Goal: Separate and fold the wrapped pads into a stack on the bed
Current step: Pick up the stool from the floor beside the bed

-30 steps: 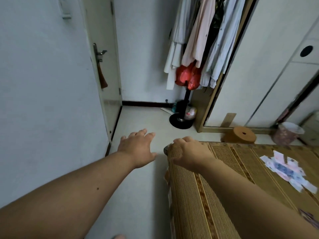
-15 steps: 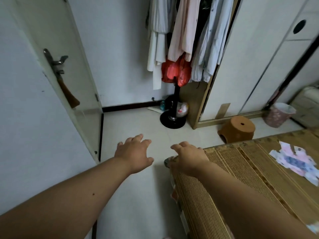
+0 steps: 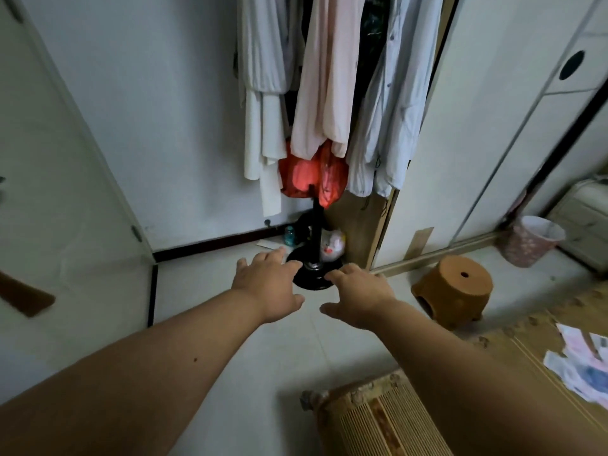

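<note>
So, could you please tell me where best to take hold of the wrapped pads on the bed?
Probably pinch the loose upturned edge at the near left of the wrapped pads, coming from above with the right hand; they lie flat and overlapping on the bed.

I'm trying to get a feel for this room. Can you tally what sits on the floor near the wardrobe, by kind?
Brown plastic stool: 1
Pink wastebasket: 1
Black round stand base: 1
Small teal bottle: 1
White bag with a red mark, beside the stand base: 1
Total: 5
</note>
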Tool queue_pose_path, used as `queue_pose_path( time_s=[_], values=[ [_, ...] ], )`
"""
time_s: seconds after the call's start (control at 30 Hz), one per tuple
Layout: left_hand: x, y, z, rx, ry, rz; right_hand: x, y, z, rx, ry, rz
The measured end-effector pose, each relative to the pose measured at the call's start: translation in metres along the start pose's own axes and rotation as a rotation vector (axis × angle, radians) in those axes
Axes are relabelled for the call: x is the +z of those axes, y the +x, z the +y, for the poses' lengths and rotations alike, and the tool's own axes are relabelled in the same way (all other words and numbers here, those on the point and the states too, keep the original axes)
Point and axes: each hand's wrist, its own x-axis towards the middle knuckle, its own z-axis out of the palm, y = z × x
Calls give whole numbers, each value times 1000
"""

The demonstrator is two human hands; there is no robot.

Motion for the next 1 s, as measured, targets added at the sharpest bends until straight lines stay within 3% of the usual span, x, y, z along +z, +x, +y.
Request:
queue_pose_path(
  time_s=[0.3,0.53,1.0],
  values=[
    [-14,172,-1,169,6,-23,-22,122,72,146,21,14],
    [-13,319,26,516,35,-90,-33,202,135,439,99,83],
    [-1,441,200,1043,66,-162,-28,169,267,959,220,157]
  ],
)
